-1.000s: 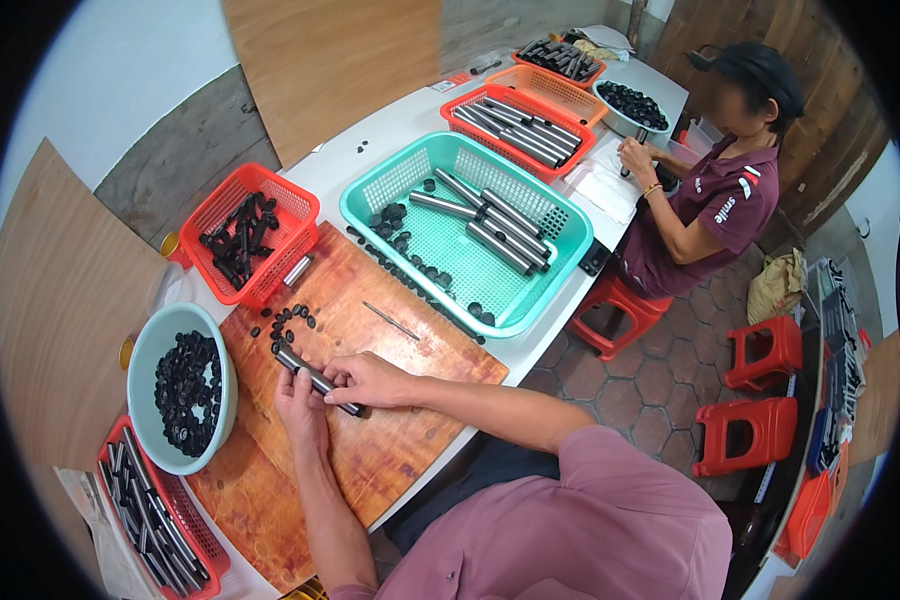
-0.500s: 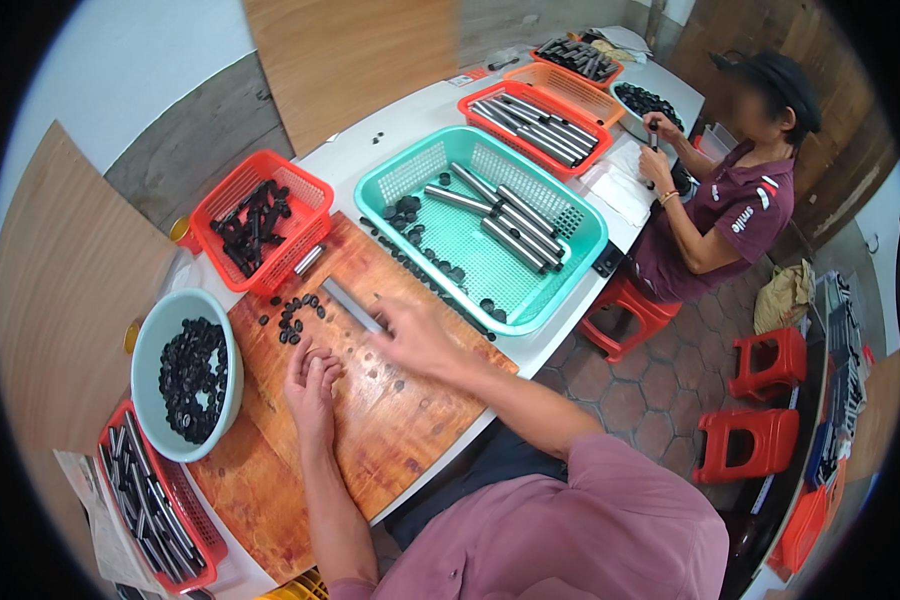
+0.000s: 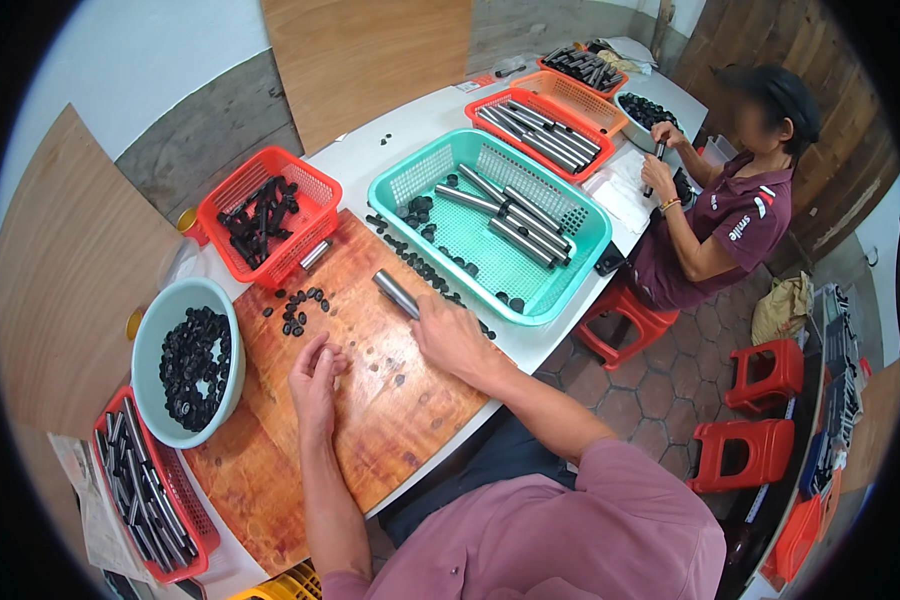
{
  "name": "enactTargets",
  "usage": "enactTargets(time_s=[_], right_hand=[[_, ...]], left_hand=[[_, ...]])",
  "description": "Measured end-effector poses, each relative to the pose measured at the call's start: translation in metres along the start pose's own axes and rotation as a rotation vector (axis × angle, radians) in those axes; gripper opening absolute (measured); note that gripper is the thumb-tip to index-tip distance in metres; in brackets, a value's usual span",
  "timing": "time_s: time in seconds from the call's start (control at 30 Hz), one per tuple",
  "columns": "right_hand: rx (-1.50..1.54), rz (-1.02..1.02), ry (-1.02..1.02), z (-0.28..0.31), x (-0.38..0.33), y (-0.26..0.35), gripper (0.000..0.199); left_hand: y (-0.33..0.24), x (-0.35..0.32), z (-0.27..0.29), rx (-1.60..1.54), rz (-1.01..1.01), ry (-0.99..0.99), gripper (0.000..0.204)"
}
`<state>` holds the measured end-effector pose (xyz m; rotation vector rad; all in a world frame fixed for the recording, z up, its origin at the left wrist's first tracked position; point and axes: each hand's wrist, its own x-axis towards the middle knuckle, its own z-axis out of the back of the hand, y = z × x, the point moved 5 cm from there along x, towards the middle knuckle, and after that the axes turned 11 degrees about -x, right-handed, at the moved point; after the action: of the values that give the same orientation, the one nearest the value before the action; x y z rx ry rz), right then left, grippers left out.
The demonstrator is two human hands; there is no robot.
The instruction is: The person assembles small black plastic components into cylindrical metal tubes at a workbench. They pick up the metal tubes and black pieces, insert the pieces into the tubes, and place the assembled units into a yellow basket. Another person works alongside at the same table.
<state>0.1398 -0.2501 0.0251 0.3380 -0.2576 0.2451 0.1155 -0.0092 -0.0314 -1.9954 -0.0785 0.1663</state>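
My right hand (image 3: 452, 335) lies palm down on the wooden board (image 3: 390, 410), shut on the near end of a grey metal tube (image 3: 394, 291). The tube points away toward the teal basket (image 3: 592, 228), which holds several more tubes (image 3: 515, 215) and a few black caps. My left hand (image 3: 315, 378) rests on the board with its fingers curled in; nothing shows in it. A small cluster of loose black caps (image 3: 295, 308) lies just beyond it. A pale bowl (image 3: 148, 330) full of black caps stands to its left.
A red basket of black parts (image 3: 270, 215) stands behind the board. A red tray of tubes (image 3: 140, 495) sits at the near left. Farther along the table, a seated co-worker (image 3: 735, 220) works beside orange baskets of tubes (image 3: 535, 125). Red stools (image 3: 760, 375) stand on the floor to the right.
Both hands held the tube a second ago. The left hand let go and settled on the board. The right hand carried the tube to the right, toward the teal basket.
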Motion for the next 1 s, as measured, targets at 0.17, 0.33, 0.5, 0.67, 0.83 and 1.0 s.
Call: enactTargets(time_s=[0.17,0.33,0.5,0.67,0.83,1.0], right_hand=[[-0.241,0.048,-0.064,-0.015,0.001,-0.003,0.012],[-0.171,0.137,-0.069,0.014,-0.012,0.013,0.012],[-0.147,-0.001,-0.308,0.092,0.0,-0.012,0.026],[-0.451,-0.223,-0.018,0.087,0.045,-0.118,0.015],[-0.488,-0.237,0.25,0.052,0.041,-0.154,0.019],[-0.413,-0.136,0.019,0.074,0.029,-0.129,0.017]], left_hand=[[0.0,0.0,0.001,0.001,-0.003,0.009,0.037],[0.004,0.002,0.002,-0.011,-0.024,0.035,0.036],[0.004,-0.001,0.007,-0.005,-0.006,0.001,0.035],[0.004,0.001,0.003,0.001,-0.005,0.024,0.035],[0.007,0.002,0.002,-0.032,-0.02,0.039,0.035],[0.004,-0.002,0.003,-0.027,-0.021,0.006,0.034]])
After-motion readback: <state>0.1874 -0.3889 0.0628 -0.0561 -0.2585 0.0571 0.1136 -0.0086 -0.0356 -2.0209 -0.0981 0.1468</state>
